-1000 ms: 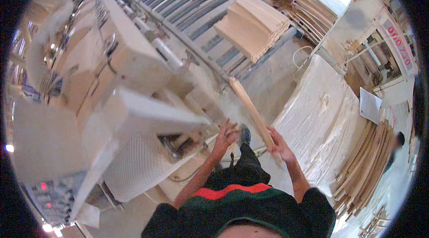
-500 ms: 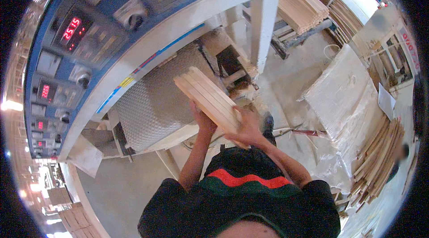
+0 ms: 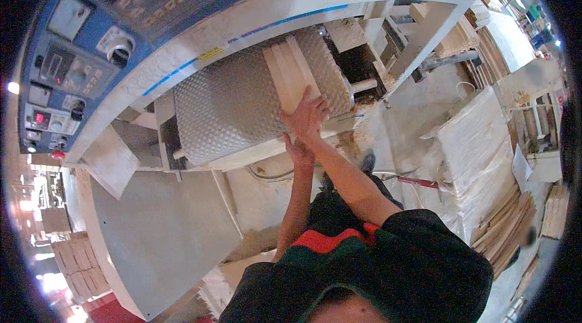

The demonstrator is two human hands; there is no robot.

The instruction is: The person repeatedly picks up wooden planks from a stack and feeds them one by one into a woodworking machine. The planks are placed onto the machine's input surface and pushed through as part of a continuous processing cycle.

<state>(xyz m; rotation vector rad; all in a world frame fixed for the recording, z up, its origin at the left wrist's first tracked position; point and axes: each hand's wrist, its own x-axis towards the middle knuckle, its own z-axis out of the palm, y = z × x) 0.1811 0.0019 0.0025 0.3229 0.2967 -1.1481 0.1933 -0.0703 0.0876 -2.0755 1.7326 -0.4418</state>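
On the textured belt (image 3: 221, 108), wooden strips (image 3: 289, 68) are being supported; by their near end the left hand (image 3: 299, 153) is being partly hidden, its grip unclear; the right hand (image 3: 308, 117), fingers spread, is being laid on them. Ideally, edges are being kept flush under even pressure.

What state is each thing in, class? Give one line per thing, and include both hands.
Wooden strips: lying side by side on the textured belt.
Right hand: open, against the strips' near end.
Left hand: just below the right hand; fingers partly hidden.
Textured belt: partly covered by strips; moving or stopped, cannot tell.
Small panel display: lit red.
Pale stack: covered in wrapping.
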